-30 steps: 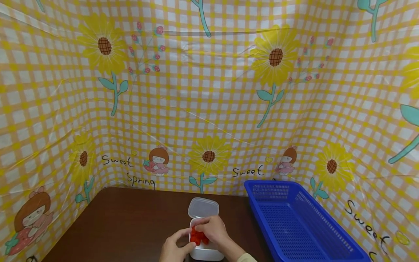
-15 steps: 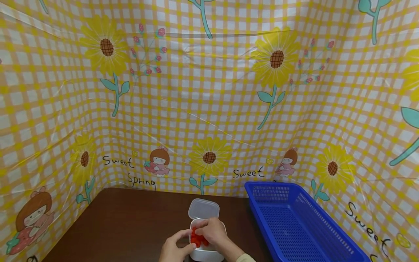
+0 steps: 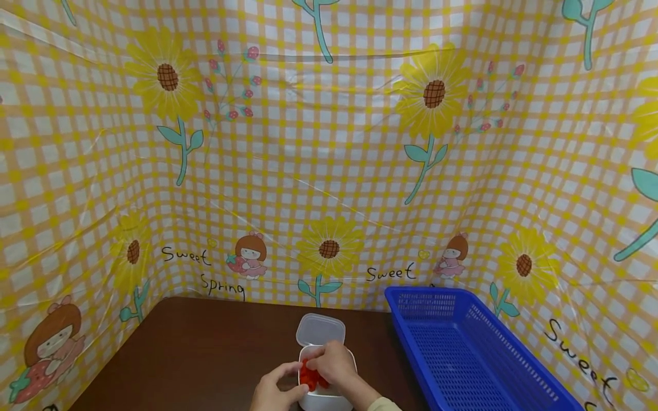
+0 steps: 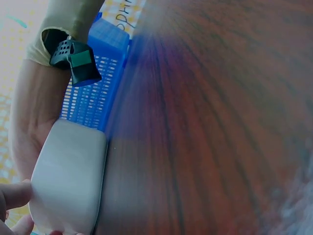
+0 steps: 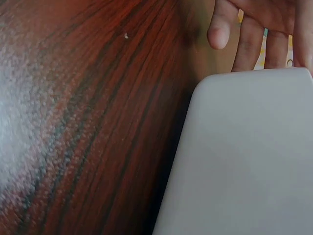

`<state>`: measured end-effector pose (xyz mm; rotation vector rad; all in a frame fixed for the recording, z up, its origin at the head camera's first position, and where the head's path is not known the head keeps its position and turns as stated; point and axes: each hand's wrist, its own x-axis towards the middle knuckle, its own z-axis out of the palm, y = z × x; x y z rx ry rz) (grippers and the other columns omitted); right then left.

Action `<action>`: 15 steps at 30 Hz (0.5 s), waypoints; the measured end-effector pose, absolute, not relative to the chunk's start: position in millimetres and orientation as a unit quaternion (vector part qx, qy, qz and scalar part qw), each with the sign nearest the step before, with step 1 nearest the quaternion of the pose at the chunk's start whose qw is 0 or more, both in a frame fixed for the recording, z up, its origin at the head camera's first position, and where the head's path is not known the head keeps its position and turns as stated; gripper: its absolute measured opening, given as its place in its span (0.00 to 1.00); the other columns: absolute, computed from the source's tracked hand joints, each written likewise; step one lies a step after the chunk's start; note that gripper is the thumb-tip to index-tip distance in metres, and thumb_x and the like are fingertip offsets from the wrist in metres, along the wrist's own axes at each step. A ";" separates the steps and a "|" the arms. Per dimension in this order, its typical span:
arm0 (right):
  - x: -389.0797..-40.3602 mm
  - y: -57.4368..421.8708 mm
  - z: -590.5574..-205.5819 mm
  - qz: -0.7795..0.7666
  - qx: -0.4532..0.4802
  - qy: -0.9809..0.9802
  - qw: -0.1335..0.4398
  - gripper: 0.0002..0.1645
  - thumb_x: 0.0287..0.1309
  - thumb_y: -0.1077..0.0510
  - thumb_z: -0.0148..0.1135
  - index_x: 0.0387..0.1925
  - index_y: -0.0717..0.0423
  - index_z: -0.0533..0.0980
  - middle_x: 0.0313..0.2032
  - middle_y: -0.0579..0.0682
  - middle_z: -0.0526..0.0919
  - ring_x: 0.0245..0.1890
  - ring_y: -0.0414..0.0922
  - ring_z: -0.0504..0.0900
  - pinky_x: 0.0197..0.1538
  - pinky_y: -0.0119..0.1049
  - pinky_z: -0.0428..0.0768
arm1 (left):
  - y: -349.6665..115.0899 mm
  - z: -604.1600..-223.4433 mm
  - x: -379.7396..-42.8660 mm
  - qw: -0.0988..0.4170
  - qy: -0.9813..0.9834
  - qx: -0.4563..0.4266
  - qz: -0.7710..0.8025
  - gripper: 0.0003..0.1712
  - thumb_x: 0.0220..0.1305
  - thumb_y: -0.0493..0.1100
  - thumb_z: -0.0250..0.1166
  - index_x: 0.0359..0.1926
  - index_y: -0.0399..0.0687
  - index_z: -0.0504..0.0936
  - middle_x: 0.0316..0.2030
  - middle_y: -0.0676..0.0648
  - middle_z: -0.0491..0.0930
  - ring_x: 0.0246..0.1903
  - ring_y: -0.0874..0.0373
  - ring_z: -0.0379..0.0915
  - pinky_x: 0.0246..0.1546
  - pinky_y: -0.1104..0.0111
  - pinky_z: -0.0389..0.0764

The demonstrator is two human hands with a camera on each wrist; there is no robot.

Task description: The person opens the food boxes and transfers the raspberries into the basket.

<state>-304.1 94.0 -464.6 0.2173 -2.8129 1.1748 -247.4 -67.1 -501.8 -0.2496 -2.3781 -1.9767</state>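
Observation:
A small white plastic box (image 3: pixel 325 403) stands on the table in the head view, with several bright red pieces (image 3: pixel 308 378) inside. My left hand (image 3: pixel 272 389) is at its left side, thumb and forefinger spread along the rim and holding it. Over the box, my right hand (image 3: pixel 335 365) reaches in with bent fingers among the red pieces; its fingertips are partly hidden, so I cannot tell what they pinch. The left wrist view shows the outer box wall (image 4: pixel 71 176) with fingers (image 4: pixel 14 196) against it. In the right wrist view, the wall (image 5: pixel 249 156) covers much of the frame.
A clear lid (image 3: pixel 321 329) lies just behind the box. To the right is a long blue perforated basket (image 3: pixel 462 354). The dark brown wooden table (image 3: pixel 205 348) ends at a checked cloth (image 3: pixel 329 171) that rises at the back and both sides.
Both hands stay at the box, with only slight finger movement among the red pieces. The head view has tipped up a little, so the scene sits slightly lower.

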 end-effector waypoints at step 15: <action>-303.6 93.2 -470.8 0.391 0.072 -0.916 0.046 0.06 0.44 0.57 0.78 0.21 0.51 0.87 0.20 0.43 0.83 0.21 0.39 0.75 0.22 0.31 0.74 | -66.5 -502.4 -244.9 0.030 -0.773 -0.086 -0.628 0.29 0.56 0.44 0.76 0.57 0.37 0.81 0.51 0.32 0.83 0.43 0.40 0.86 0.40 0.59 0.86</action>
